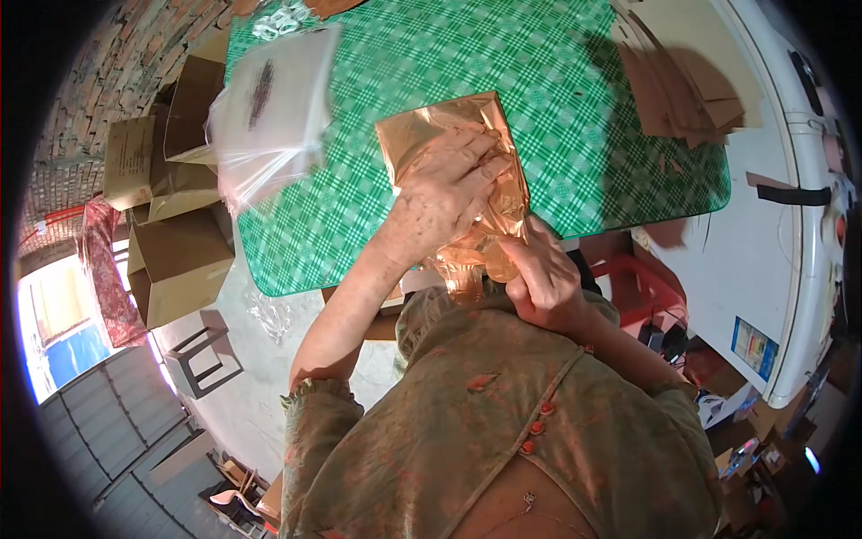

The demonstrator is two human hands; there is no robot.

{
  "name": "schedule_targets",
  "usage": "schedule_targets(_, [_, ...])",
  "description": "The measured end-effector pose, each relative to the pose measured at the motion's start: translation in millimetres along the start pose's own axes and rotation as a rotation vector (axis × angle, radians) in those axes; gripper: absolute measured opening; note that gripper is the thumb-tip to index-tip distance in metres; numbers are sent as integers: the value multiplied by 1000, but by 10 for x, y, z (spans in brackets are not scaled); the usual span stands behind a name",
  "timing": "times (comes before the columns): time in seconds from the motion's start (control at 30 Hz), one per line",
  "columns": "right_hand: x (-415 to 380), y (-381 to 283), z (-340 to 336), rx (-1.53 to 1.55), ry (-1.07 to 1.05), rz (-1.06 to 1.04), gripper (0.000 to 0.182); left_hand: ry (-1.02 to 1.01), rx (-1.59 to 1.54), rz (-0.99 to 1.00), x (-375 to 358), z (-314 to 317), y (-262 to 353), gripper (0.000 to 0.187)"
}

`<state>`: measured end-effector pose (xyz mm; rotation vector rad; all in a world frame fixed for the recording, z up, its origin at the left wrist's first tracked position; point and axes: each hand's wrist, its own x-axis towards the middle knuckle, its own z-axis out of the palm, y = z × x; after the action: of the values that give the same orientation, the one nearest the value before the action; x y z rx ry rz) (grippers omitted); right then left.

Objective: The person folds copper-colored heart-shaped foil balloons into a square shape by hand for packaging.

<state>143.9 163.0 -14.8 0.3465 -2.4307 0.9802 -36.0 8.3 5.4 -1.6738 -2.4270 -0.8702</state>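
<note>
A shiny copper-gold foil packet (431,121) lies at the near edge of the table, with crumpled foil (462,274) hanging over the edge toward my body. My left hand (444,189) rests on top of the packet, its fingers stretched out and lying flat across the foil. At the packet's near right corner, my right hand (543,278) pinches the loose foil between thumb and fingers. Whatever the foil may cover is hidden.
A green checked cloth covers the table (557,54). Clear plastic bags (274,108) are stacked at its left, flat brown cardboard pieces (678,85) at its far right. Open cardboard boxes (175,260) stand left of the table. A white appliance (763,242) and a red stool (637,287) are at right.
</note>
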Motion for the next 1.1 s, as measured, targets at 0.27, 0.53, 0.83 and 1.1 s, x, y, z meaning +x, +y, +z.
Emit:
schedule_targets(0.27, [-99, 6, -107, 25, 15, -21, 31, 12, -15, -11, -2, -9, 12, 41])
schedule_targets(0.53, [245, 288, -320, -290, -14, -31, 34, 19, -3, -26, 1, -19, 49, 40])
schedule_targets(0.83, [501, 399, -237, -383, -110, -113, 30, 46, -15, -23, -2, -13, 44, 37])
schedule_targets(1.1, [523, 443, -252, -297, -135, -150, 24, 43, -28, -17, 8, -31, 37, 37])
